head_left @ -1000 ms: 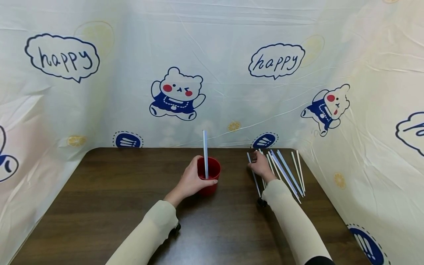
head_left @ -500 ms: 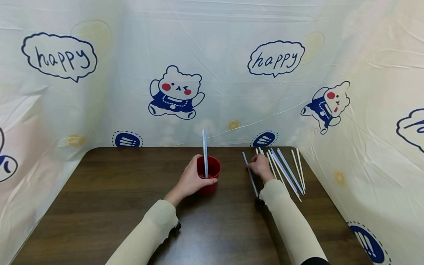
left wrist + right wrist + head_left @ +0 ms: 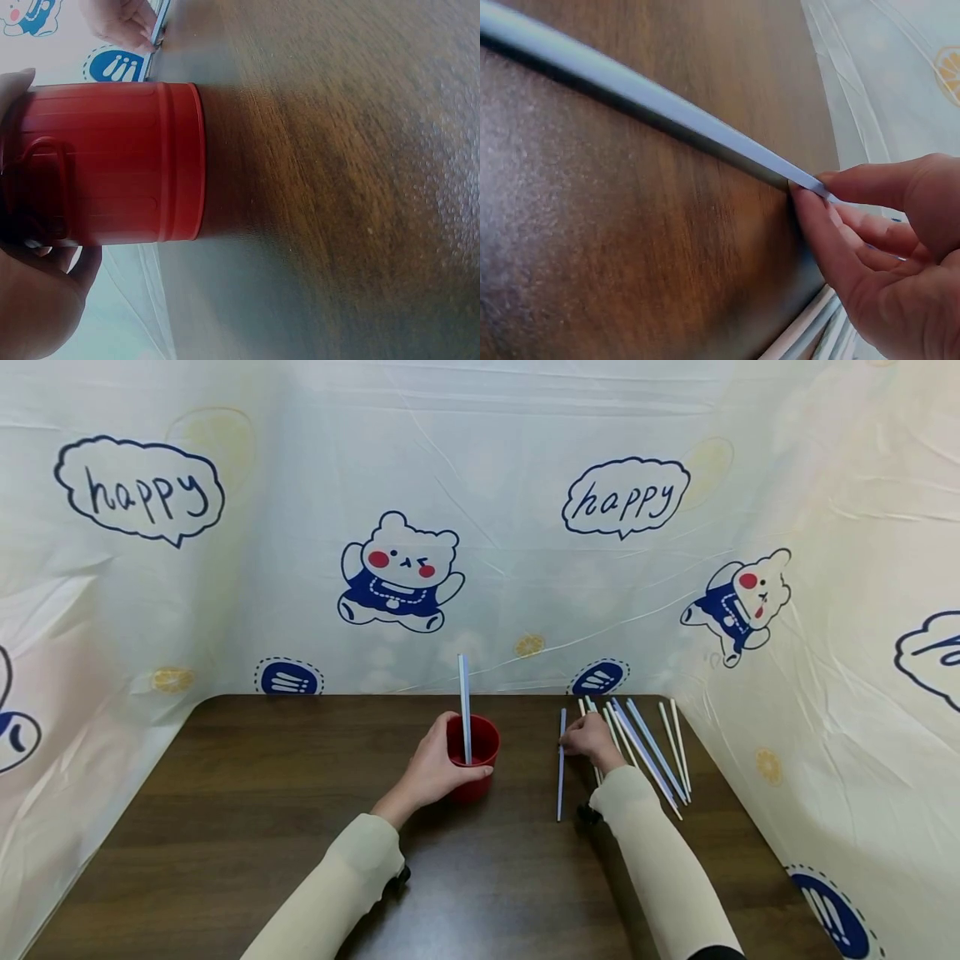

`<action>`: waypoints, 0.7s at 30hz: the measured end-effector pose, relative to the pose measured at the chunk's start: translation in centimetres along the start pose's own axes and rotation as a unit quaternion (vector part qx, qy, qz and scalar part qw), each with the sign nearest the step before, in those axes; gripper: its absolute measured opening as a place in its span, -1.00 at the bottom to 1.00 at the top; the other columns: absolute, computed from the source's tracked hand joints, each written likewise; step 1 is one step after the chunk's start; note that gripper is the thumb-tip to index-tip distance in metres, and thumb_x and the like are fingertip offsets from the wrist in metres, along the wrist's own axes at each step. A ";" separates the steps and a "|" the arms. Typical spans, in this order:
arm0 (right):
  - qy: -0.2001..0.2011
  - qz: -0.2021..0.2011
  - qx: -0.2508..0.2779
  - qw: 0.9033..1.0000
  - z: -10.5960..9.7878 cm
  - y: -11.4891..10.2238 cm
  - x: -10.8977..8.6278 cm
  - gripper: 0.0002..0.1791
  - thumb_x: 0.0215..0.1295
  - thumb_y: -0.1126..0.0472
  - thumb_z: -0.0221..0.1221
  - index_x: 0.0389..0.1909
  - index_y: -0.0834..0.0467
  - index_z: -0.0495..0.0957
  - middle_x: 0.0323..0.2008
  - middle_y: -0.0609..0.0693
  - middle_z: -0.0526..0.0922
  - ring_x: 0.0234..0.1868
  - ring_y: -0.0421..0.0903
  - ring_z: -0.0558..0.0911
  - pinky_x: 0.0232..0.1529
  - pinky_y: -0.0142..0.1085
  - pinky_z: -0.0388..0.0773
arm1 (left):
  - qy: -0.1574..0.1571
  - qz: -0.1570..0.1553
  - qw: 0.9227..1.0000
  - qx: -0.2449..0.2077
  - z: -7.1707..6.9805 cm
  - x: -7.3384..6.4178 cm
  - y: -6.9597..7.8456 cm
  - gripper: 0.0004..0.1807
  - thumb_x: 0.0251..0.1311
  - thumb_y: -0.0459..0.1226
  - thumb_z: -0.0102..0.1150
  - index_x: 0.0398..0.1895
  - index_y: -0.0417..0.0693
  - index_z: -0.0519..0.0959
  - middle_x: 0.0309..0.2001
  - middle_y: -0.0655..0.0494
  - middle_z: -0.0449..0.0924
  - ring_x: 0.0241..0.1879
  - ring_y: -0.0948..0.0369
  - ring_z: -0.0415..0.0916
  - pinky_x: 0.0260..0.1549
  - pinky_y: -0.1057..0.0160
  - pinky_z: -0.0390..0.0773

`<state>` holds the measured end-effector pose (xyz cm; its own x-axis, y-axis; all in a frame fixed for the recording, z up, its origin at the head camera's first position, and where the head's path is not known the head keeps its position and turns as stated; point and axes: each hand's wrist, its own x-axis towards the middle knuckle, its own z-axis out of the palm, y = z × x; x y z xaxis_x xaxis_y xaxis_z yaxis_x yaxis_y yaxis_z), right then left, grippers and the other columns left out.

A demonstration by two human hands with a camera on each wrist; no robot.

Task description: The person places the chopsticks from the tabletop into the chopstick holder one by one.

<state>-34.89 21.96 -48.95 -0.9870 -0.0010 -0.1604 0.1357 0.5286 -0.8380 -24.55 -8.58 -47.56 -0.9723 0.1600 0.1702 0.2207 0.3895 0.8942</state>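
Observation:
A red cup [image 3: 474, 758] [image 3: 112, 163] stands near the middle of the dark wooden table [image 3: 247, 793]; one blue straw [image 3: 465, 706] stands upright in it. My left hand [image 3: 435, 770] grips the cup's side. My right hand [image 3: 591, 740] [image 3: 877, 247] pinches a pale blue straw [image 3: 560, 766] [image 3: 652, 105] near its far end, just to the right of the cup. That straw lies along the tabletop, pointing toward me. The right hand also shows small at the top of the left wrist view.
Several more straws [image 3: 645, 747], white and blue, lie in a loose row on the table's back right. Printed plastic sheeting [image 3: 480, 527] walls in the back and both sides. The table's left half is bare wood.
My right hand has drawn one blue straw away from the row and swung it so its near end points straight toward me. The left hand and the cup have stayed still.

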 end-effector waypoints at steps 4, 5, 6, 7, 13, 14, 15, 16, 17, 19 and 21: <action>0.001 0.007 0.041 0.999 0.1 0.5 0.0 -0.84 0.27 0.55 0.18 -0.18 0.59 0.62 -0.11 0.41 0.66 -0.37 -0.03 0.73 -0.29 -0.21 0.75 | 0.000 0.000 1.000 0.002 0.1 0.1 -0.2 -0.10 -0.04 -0.11 0.63 0.34 0.13 0.26 0.22 0.20 0.44 0.18 0.13 0.42 -0.02 0.01 0.68; 0.002 0.006 0.049 0.999 0.1 0.6 0.1 -0.83 0.27 0.56 0.16 -0.18 0.59 0.62 -0.13 0.42 0.67 -0.38 -0.04 0.72 -0.29 -0.21 0.75 | 0.000 0.000 1.000 0.001 0.1 0.1 -0.2 -0.10 -0.04 -0.11 0.63 0.34 0.13 0.26 0.22 0.20 0.44 0.18 0.13 0.42 -0.02 0.00 0.68; 0.004 0.004 0.055 0.998 0.1 0.6 0.0 -0.83 0.27 0.57 0.16 -0.17 0.60 0.62 -0.15 0.42 0.67 -0.39 -0.05 0.72 -0.30 -0.22 0.75 | 0.001 0.000 1.000 0.002 0.1 0.1 -0.1 -0.10 -0.04 -0.11 0.63 0.34 0.13 0.26 0.22 0.20 0.44 0.18 0.13 0.42 -0.02 0.00 0.67; 0.006 0.002 0.062 0.998 0.1 0.6 0.0 -0.83 0.28 0.57 0.16 -0.16 0.60 0.61 -0.16 0.41 0.67 -0.40 -0.06 0.72 -0.31 -0.24 0.75 | 0.001 -0.001 1.000 0.001 0.1 0.0 -0.1 -0.10 -0.04 -0.12 0.63 0.34 0.13 0.26 0.22 0.20 0.44 0.18 0.13 0.42 -0.02 0.00 0.68; 0.035 -0.021 0.086 0.995 0.0 -0.4 0.1 -0.80 0.30 0.52 0.22 -0.10 0.56 0.58 -0.19 0.36 0.69 -0.44 -0.10 0.73 -0.34 -0.29 0.73 | -0.001 -0.003 1.000 0.001 0.1 0.0 -0.1 -0.10 -0.02 -0.11 0.62 0.35 0.12 0.26 0.22 0.19 0.44 0.19 0.12 0.42 -0.01 -0.01 0.67; 0.040 -0.028 0.089 0.995 0.0 -0.8 0.0 -0.79 0.31 0.51 0.23 -0.09 0.55 0.58 -0.19 0.36 0.69 -0.45 -0.11 0.73 -0.34 -0.29 0.73 | -0.001 -0.003 1.000 0.001 0.1 0.0 -0.1 -0.10 -0.02 -0.11 0.62 0.35 0.12 0.26 0.22 0.19 0.44 0.19 0.12 0.42 -0.01 -0.01 0.67; 0.042 -0.035 0.096 0.994 -0.1 -1.3 0.0 -0.78 0.30 0.51 0.24 -0.08 0.56 0.58 -0.19 0.37 0.69 -0.45 -0.11 0.73 -0.32 -0.28 0.74 | -0.002 -0.003 1.000 0.001 0.2 0.0 -0.1 -0.10 -0.02 -0.11 0.62 0.35 0.12 0.26 0.22 0.19 0.44 0.19 0.12 0.42 0.00 -0.01 0.67; 0.044 -0.043 0.103 0.993 -0.2 -1.8 -0.1 -0.77 0.31 0.51 0.23 -0.07 0.56 0.57 -0.18 0.38 0.69 -0.44 -0.12 0.73 -0.30 -0.27 0.74 | -0.002 -0.003 1.000 0.000 0.2 0.0 -0.1 -0.10 -0.02 -0.12 0.62 0.35 0.12 0.26 0.22 0.19 0.44 0.18 0.12 0.42 -0.01 0.00 0.67; 0.046 -0.051 0.110 0.992 -0.2 -2.3 -0.2 -0.76 0.31 0.50 0.23 -0.06 0.56 0.57 -0.17 0.38 0.69 -0.43 -0.12 0.73 -0.28 -0.27 0.74 | -0.001 -0.003 1.000 0.000 0.1 0.0 -0.1 -0.10 -0.02 -0.12 0.62 0.35 0.12 0.26 0.22 0.19 0.44 0.18 0.12 0.42 -0.01 0.00 0.67; 0.047 -0.066 0.123 0.989 -0.4 -3.5 -0.3 -0.75 0.32 0.50 0.23 -0.03 0.55 0.57 -0.16 0.38 0.69 -0.41 -0.13 0.73 -0.22 -0.22 0.75 | 0.001 -0.002 1.000 0.000 0.1 0.0 -0.1 -0.10 -0.03 -0.12 0.63 0.35 0.12 0.26 0.22 0.19 0.44 0.18 0.13 0.42 -0.02 0.01 0.67; 0.047 -0.080 0.130 0.987 -0.5 -4.6 -0.5 -0.74 0.33 0.48 0.23 -0.01 0.53 0.57 -0.15 0.37 0.68 -0.40 -0.13 0.73 -0.16 -0.17 0.75 | 0.003 0.003 1.000 -0.001 0.1 0.0 0.0 -0.10 -0.04 -0.13 0.63 0.34 0.12 0.27 0.22 0.18 0.45 0.18 0.13 0.43 -0.03 0.01 0.68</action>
<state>-35.09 19.97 -44.76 -0.9995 0.0190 0.0239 -0.0173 0.2930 -0.9559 -24.51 -8.54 -47.59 -0.9716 0.1573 0.1769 0.2256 0.3877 0.8938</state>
